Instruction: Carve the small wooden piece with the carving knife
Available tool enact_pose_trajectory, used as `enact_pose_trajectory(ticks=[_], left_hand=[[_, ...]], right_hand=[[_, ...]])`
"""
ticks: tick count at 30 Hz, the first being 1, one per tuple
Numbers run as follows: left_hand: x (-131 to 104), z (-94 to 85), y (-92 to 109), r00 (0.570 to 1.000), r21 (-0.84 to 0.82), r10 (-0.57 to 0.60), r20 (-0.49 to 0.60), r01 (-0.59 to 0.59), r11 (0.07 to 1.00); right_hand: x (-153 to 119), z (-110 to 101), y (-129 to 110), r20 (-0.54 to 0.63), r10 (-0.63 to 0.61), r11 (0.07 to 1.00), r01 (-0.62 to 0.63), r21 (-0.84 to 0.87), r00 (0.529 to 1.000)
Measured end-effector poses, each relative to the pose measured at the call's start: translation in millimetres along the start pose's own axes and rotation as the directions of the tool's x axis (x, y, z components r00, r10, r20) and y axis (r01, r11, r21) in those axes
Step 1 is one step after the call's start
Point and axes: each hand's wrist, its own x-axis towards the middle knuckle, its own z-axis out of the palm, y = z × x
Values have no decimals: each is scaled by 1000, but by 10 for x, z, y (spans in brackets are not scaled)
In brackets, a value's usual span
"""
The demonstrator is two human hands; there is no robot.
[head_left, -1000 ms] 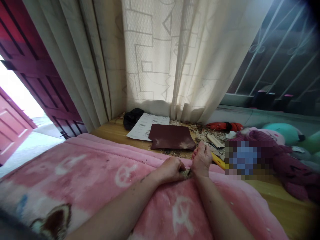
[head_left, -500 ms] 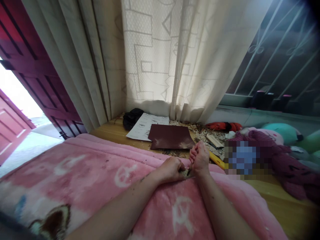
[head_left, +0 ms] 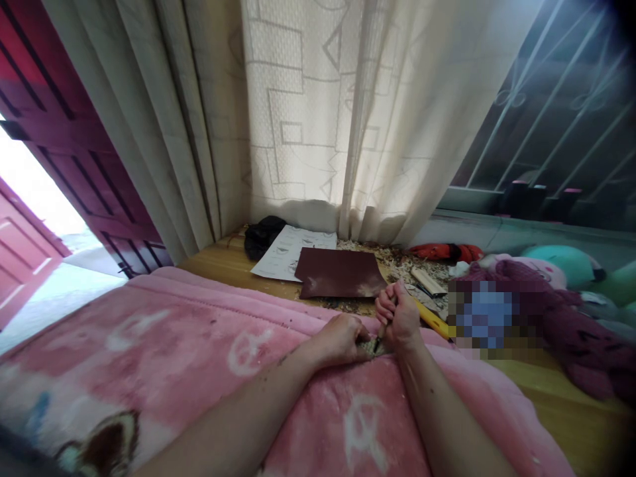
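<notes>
My left hand [head_left: 338, 338] is closed around a small, pale carved piece [head_left: 368, 346], which looks like wood. It rests low over the pink fleece blanket [head_left: 213, 344]. Right beside it, my right hand [head_left: 400, 315] makes a fist around a slim carving tool [head_left: 378, 339]. The tool points down, and its dark narrow tip touches or nearly touches the pale piece. Fingers cover most of the handle and part of the piece, so their full shapes are hidden.
Beyond my hands lie a dark brown sheet [head_left: 342, 271], a printed paper [head_left: 285, 255] and a black bag [head_left: 263, 235]. Wood shavings [head_left: 397, 262] surround a pale block [head_left: 428, 281]. A yellow handle [head_left: 432, 319] lies by my right wrist; plush toys [head_left: 561, 265] are at the right.
My right hand has moved slightly right and turned, showing the tool's shaft and dark tip against the pale piece. My left hand has stayed nearly still.
</notes>
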Motion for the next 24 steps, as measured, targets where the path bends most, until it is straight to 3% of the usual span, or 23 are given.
enact_pose_trajectory(ticks=[6, 11, 24], left_hand=[[-9, 3, 7, 1000, -65, -9, -7, 8, 998], [-18, -10, 25, 1000, -53, -21, -5, 21, 998], [-7, -10, 20, 997, -4, -79, 3, 79, 997]], right_hand=[[-41, -54, -79, -37, 28, 998, -26, 49, 999], [-54, -76, -134, -123, -34, 994, 47, 103, 992], [-132, 114, -71, -351, -236, 971, 201, -133, 906]])
